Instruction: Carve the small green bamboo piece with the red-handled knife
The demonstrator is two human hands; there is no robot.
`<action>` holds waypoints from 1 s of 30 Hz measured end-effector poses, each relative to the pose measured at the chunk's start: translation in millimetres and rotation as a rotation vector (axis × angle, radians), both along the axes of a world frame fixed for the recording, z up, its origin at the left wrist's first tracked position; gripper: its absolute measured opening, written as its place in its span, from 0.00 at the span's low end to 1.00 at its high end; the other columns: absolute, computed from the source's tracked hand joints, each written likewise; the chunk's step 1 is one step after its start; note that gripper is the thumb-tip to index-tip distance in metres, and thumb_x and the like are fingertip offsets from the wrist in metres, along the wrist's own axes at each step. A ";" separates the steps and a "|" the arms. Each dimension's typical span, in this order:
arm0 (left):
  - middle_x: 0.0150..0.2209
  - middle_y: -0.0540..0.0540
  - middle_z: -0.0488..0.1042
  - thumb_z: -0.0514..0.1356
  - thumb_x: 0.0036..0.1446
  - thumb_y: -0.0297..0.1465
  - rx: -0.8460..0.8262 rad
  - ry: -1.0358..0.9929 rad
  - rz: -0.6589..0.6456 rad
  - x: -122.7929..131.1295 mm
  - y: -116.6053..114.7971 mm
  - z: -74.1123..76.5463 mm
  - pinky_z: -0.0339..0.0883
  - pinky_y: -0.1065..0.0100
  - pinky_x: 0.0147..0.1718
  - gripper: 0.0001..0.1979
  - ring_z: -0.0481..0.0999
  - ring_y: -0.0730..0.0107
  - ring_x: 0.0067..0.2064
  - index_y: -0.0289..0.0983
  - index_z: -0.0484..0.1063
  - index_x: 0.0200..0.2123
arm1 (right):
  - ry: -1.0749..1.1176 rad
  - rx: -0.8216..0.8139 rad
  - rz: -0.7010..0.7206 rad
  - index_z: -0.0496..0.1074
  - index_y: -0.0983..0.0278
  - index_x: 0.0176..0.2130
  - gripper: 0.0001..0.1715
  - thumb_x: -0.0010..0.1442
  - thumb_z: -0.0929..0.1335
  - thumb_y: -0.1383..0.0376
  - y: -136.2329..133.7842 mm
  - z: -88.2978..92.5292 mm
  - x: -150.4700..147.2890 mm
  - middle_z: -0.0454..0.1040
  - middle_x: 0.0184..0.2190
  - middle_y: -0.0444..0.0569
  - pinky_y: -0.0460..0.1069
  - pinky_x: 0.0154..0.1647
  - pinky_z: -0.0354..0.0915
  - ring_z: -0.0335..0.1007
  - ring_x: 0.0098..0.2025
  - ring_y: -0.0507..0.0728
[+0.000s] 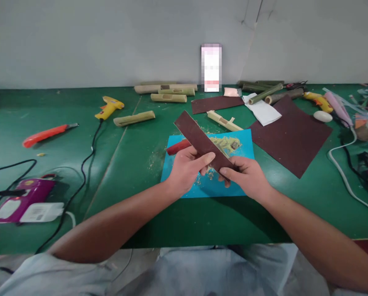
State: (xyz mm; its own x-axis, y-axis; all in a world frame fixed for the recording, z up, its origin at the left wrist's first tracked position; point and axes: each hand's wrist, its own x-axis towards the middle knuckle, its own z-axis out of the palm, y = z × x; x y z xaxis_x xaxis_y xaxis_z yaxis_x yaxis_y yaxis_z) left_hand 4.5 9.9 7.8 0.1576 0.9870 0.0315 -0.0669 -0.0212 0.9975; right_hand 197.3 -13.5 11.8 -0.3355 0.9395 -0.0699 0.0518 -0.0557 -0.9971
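Sandpaper strip (199,139) sits gripped between both hands above the blue mat (248,144): the left hand (185,170) closes thumb over fingers on its middle, the right hand (248,176) pinches its near end, and the strip slants up and away to the left. Under the hands the mat carries a heap of pale shavings (225,144) and a red-handled tool (177,146), partly hidden by the strip. No box or bowl shows; loose things lie straight on the green table (134,164). A large sandpaper sheet (291,135) lies just right of the mat, a cut bamboo piece (223,120) just behind it. Bamboo tubes (168,92) line the far edge by the wall. Bare table lies left of the mat, up to the orange knife (48,133), glue gun (109,107) and cables.
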 end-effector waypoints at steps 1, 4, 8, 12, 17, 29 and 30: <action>0.15 0.53 0.67 0.70 0.57 0.41 0.002 0.021 -0.002 -0.3 0.3 1.0 0.61 0.70 0.18 0.19 0.65 0.76 0.18 0.38 0.70 0.22 | -0.011 -0.006 -0.002 0.74 0.59 0.29 0.12 0.59 0.73 0.54 0.0 0.3 0.2 0.78 0.25 0.41 0.48 0.25 0.68 0.71 0.21 0.52; 0.15 0.51 0.69 0.68 0.60 0.37 0.021 0.112 0.011 -2.0 2.5 4.0 0.65 0.71 0.20 0.20 0.68 0.75 0.18 0.37 0.71 0.18 | -0.065 -0.036 -0.024 0.72 0.59 0.27 0.15 0.59 0.72 0.55 0.3 3.5 0.9 0.77 0.22 0.40 0.47 0.22 0.64 0.68 0.18 0.50; 0.15 0.51 0.71 0.67 0.60 0.35 0.050 0.217 0.027 -4.3 5.7 6.7 0.68 0.71 0.22 0.19 0.71 0.74 0.19 0.37 0.74 0.17 | -0.104 -0.073 -0.015 0.69 0.59 0.24 0.18 0.59 0.72 0.54 1.5 10.6 2.6 0.74 0.18 0.39 0.46 0.20 0.62 0.65 0.15 0.49; 0.15 0.51 0.72 0.66 0.59 0.33 0.076 0.252 0.017 -4.7 5.2 8.2 0.71 0.70 0.24 0.19 0.75 0.71 0.21 0.38 0.74 0.16 | -0.071 -0.142 0.034 0.68 0.60 0.24 0.19 0.57 0.73 0.53 3.6 12.8 6.5 0.73 0.18 0.39 0.45 0.16 0.58 0.63 0.14 0.48; 0.14 0.51 0.72 0.65 0.59 0.32 0.100 0.267 0.018 -2.6 0.9 12.1 0.72 0.70 0.24 0.20 0.75 0.71 0.21 0.39 0.73 0.15 | -0.001 -0.224 0.065 0.69 0.60 0.24 0.19 0.56 0.75 0.53 5.8 9.9 10.3 0.71 0.17 0.38 0.44 0.14 0.55 0.59 0.13 0.47; 0.15 0.50 0.74 0.66 0.59 0.34 0.103 0.262 0.085 4.6 -7.2 12.7 0.74 0.70 0.25 0.21 0.76 0.71 0.20 0.39 0.73 0.14 | 0.059 -0.375 0.080 0.69 0.61 0.21 0.18 0.52 0.77 0.57 8.7 20.0 13.8 0.69 0.15 0.39 0.43 0.12 0.47 0.53 0.13 0.45; 0.15 0.50 0.74 0.67 0.59 0.34 0.099 0.256 0.092 3.1 -4.9 11.9 0.74 0.70 0.24 0.21 0.75 0.71 0.20 0.39 0.73 0.14 | 0.047 -0.375 0.091 0.70 0.61 0.21 0.17 0.52 0.77 0.57 8.3 20.9 15.0 0.68 0.15 0.38 0.43 0.12 0.47 0.53 0.13 0.45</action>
